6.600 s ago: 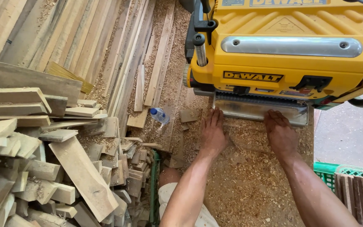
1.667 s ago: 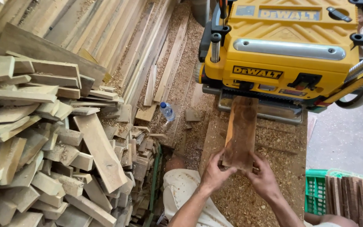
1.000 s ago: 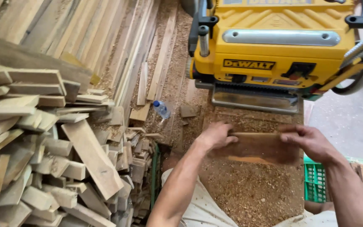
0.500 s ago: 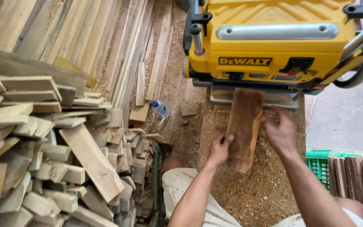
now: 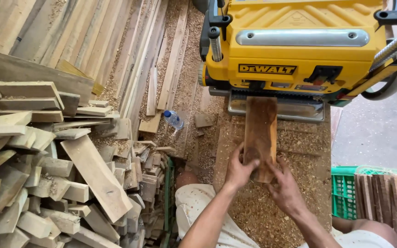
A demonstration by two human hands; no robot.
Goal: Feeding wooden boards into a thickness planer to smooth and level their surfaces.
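**Feeding a dark board into the yellow planer**

Sitting at the far end of the sawdust-covered bench [image 5: 309, 156], the yellow thickness planer [image 5: 299, 50] serves as the landmark. Left of the planer, a large heap of pale offcuts [image 5: 47, 174] and long leaning strips [image 5: 93, 46] cover the floor. Right of it and nearer the person, a green crate [image 5: 345, 193] holds dark planed pieces.

The dark board [image 5: 260, 133] lies lengthwise before the planer, its far end just at the mouth, most of its length still out on the bench; by my judgement the pass has barely begun. The left hand [image 5: 240, 170] is clamped on the board's near left corner, the right hand [image 5: 286, 188] pressed on its near right end. A small plastic bottle [image 5: 173, 119] lies left of the planer.

Half a second ago the board sat tilted with the hands further apart; now it is squared up and closer to the mouth.
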